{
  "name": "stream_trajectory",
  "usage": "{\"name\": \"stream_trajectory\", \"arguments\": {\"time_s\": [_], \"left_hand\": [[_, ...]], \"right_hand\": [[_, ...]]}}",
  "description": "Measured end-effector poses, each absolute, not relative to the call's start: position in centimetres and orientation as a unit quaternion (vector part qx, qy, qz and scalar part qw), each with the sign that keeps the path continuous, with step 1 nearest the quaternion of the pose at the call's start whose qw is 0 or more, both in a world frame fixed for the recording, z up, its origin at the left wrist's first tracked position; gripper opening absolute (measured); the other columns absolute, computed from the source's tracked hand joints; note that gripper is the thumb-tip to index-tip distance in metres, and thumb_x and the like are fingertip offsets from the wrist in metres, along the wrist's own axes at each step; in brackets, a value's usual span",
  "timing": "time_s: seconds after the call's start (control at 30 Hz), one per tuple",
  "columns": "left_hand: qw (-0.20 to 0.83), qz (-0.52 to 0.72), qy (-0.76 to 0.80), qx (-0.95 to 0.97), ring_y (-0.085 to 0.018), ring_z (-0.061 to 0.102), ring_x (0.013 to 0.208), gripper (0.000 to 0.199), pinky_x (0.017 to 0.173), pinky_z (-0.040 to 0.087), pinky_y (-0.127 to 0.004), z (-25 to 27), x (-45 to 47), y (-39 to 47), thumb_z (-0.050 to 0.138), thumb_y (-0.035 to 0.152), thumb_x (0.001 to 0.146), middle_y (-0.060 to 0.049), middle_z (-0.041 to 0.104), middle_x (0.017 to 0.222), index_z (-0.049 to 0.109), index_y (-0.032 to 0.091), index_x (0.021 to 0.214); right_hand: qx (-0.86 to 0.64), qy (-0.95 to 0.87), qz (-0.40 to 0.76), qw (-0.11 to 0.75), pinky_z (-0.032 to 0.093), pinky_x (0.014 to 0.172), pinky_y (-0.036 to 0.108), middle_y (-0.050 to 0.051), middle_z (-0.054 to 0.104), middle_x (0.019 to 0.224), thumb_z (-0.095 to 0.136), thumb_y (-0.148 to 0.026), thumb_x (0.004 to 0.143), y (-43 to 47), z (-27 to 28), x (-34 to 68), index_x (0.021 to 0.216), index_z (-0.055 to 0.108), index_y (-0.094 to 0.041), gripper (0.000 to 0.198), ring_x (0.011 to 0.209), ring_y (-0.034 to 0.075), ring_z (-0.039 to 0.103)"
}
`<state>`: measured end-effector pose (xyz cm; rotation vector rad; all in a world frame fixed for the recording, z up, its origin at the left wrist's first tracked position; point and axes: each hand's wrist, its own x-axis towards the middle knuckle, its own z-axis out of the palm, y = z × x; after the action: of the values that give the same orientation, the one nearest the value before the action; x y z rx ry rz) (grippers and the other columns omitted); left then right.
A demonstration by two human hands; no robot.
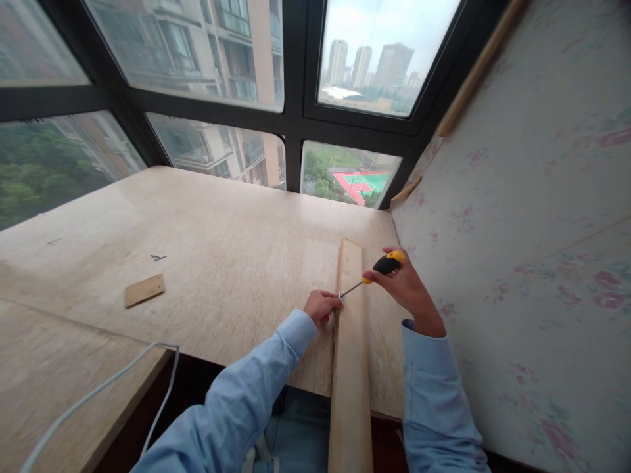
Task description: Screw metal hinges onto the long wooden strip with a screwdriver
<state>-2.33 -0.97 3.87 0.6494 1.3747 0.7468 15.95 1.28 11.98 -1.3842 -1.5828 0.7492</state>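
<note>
While right grip (401, 282) clasps screwdriver (387, 264) | shaft (351, 289) slants leftward over board (351, 374) | left grip (323, 305) beside tip, hold unclear

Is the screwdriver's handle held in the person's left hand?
No, the right hand grips the yellow-and-black handle of the screwdriver, while the left hand is down near its tip at the wooden board's edge.

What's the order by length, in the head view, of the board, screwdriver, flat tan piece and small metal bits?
1. Board, cut off by the frame
2. Screwdriver, partly hidden by the right hand
3. Flat tan piece
4. Small metal bits
</note>
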Motion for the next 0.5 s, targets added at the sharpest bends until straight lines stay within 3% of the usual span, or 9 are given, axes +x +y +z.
{"name": "stream_trajectory", "arguments": {"time_s": [0.13,0.23,0.33,0.43,0.5], "left_hand": [[0.657,0.314,0.618,0.297,-0.006,0.036,0.032,0.016,0.035,0.019,-0.021,4.1,-2.3,-0.9,0.067,0.002,0.061,0.007,0.047,0.044,0.059,0.013,0.069],[0.674,0.294,0.612,0.293,-0.009,0.047,0.035,0.018,0.037,0.025,-0.021,4.4,-2.6,-0.8,0.066,0.001,0.062,0.003,0.056,0.052,0.058,0.013,0.073],[0.682,0.28,0.606,0.297,-0.009,0.047,0.034,0.018,0.037,0.028,-0.022,4.3,-2.9,-0.6,0.066,0.001,0.062,0.004,0.056,0.05,0.059,0.013,0.074],[0.676,0.282,0.609,0.305,-0.006,0.039,0.032,0.019,0.036,0.024,-0.022,4.0,-3.1,-0.4,0.07,0.002,0.06,0.006,0.052,0.045,0.061,0.012,0.072],[0.678,0.288,0.605,0.302,-0.005,0.035,0.032,0.018,0.036,0.022,-0.021,3.8,-3.1,-0.3,0.072,0.003,0.059,0.006,0.053,0.046,0.061,0.012,0.07]], "right_hand": [[-0.56,-0.688,0.273,0.372,0.054,0.063,0.034,-0.002,0.064,0.076,0.087,-0.047,0.052,1.6,13.9,16.4,0.107,0.061,-0.024,0.065,0.066,0.019,0.062],[-0.472,-0.718,0.385,0.336,0.056,0.076,0.038,0.002,0.072,0.088,0.084,-0.038,0.061,1.3,15.4,16.1,0.125,0.053,-0.026,0.072,0.08,0.023,0.068],[-0.377,-0.74,0.472,0.295,0.052,0.09,0.043,0.007,0.072,0.106,0.079,-0.032,0.07,1.4,16.0,15.8,0.137,0.041,-0.026,0.078,0.099,0.024,0.067],[-0.346,-0.729,0.506,0.304,0.053,0.09,0.042,0.009,0.065,0.12,0.081,-0.033,0.068,2.0,15.4,15.7,0.129,0.048,-0.026,0.069,0.109,0.024,0.063],[-0.384,-0.72,0.485,0.314,0.056,0.079,0.038,0.008,0.066,0.113,0.085,-0.036,0.062,2.4,14.9,15.9,0.115,0.055,-0.024,0.062,0.102,0.023,0.065]]}}
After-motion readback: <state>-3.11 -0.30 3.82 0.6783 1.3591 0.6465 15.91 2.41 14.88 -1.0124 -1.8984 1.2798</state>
